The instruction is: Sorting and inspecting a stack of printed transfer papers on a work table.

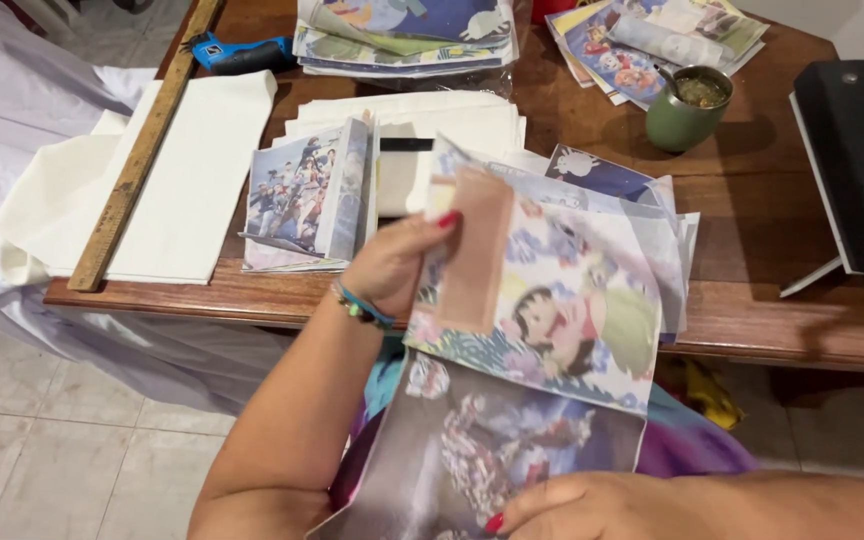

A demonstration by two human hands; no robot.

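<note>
My left hand (392, 265), with a beaded bracelet at the wrist and red nails, grips a fanned bundle of printed cartoon sheets (572, 300) just above the table's front edge. A tan rectangular strip (472, 250) lies on the top sheet beside my thumb. At the bottom, my right hand (562, 505) pinches the lower edge of a darker printed sheet (472, 445), which hangs below the bundle over my lap.
A wooden table (752, 230) carries white fabric pieces (202, 170), a long wooden ruler (137, 160), a blue tool (237, 52), a standing stack of prints (307, 195), more print piles (407, 30), a green cup (687, 105) and a black flat machine (857, 160). White cloth (12, 90) drapes at left.
</note>
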